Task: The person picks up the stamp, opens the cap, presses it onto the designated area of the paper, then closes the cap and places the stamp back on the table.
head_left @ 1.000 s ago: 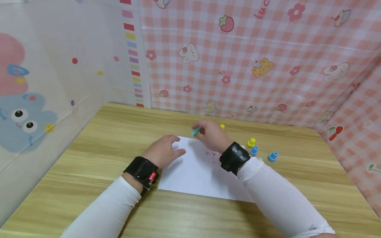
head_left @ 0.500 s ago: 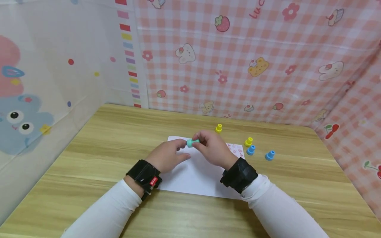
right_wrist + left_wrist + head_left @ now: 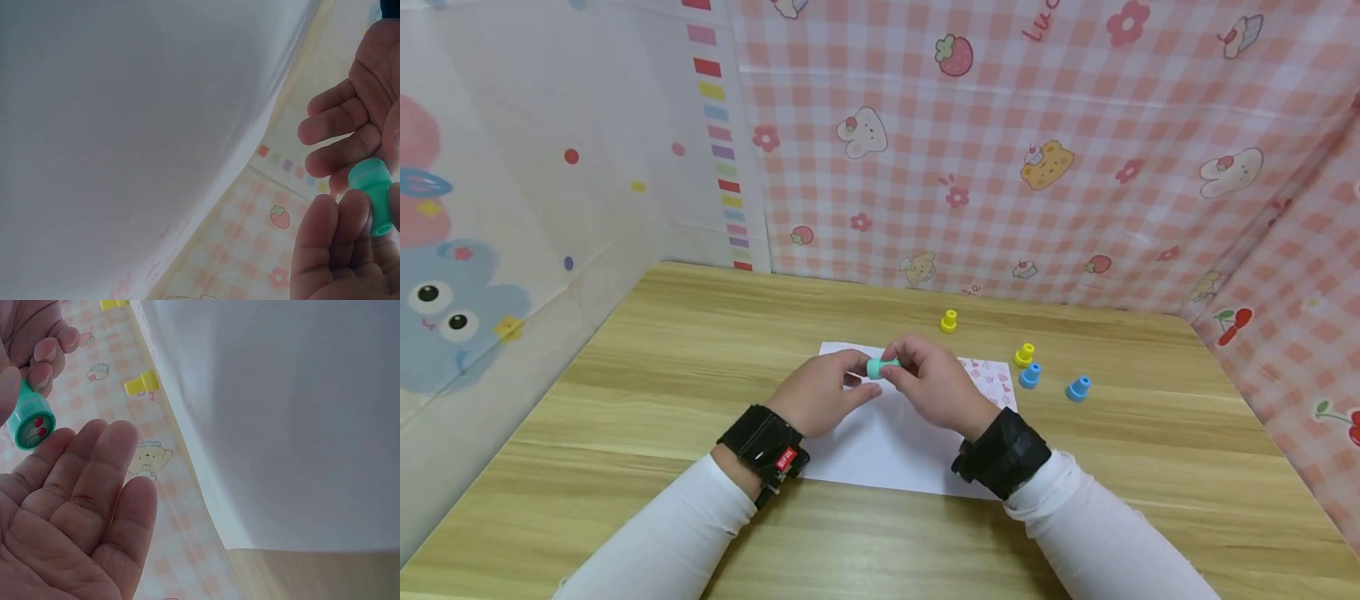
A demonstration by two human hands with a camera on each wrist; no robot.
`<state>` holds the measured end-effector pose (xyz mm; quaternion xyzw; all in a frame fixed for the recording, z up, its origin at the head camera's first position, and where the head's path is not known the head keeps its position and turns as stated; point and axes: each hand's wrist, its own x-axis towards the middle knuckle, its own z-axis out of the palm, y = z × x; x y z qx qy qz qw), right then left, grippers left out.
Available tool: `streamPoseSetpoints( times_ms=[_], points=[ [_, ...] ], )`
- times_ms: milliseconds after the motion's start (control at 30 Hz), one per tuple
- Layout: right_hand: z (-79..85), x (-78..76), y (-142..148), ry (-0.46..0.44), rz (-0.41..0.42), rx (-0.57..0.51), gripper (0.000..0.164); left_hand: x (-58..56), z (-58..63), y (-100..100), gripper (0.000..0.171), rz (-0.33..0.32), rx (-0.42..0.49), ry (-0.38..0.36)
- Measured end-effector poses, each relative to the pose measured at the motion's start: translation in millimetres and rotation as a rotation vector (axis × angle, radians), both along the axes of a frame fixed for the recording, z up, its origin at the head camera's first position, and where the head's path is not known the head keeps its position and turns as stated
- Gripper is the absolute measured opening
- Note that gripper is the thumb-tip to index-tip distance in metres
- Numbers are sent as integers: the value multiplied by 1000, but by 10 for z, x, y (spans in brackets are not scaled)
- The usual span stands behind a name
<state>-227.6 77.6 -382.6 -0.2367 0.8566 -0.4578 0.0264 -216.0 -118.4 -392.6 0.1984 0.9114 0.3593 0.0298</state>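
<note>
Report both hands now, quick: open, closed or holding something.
Left hand: open, right by the green stamp, not gripping it.
Right hand: closed, holding the green stamp.

Paper (image 3: 887, 450) lies beneath the held stamp (image 3: 875, 368); three stamps (image 3: 1030, 377) stand rightward, one stamp (image 3: 949, 322) behind.

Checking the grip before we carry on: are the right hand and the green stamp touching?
Touching. The head view shows it: the right hand pinches the green stamp by its narrower end, with no gap.
</note>
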Motion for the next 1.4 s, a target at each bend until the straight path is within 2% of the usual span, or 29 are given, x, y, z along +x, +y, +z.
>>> streamPoseSetpoints(
  times_ms=[333, 467, 633, 867, 1133, 1400],
  points=[
    [-40, 44, 2, -22, 56, -27, 5, 32, 27, 28, 18, -33, 47, 83],
    [-41, 48, 15, -57, 68, -39, 10, 34, 21, 38, 19, -37, 109, 67],
    [-22, 47, 33, -98, 66, -1, 18, 34, 1, 43, 17, -34, 181, 56],
    [1, 70, 96, -116, 74, 127, 34, 58, 19, 57, 12, -61, 156, 86],
    [16, 89, 124, -77, 124, 135, 27, 73, 27, 53, 9, -107, 181, 68],
    [-3, 96, 133, -48, 146, 96, 24, 73, 53, 48, 10, -138, 222, 61]
  ],
)
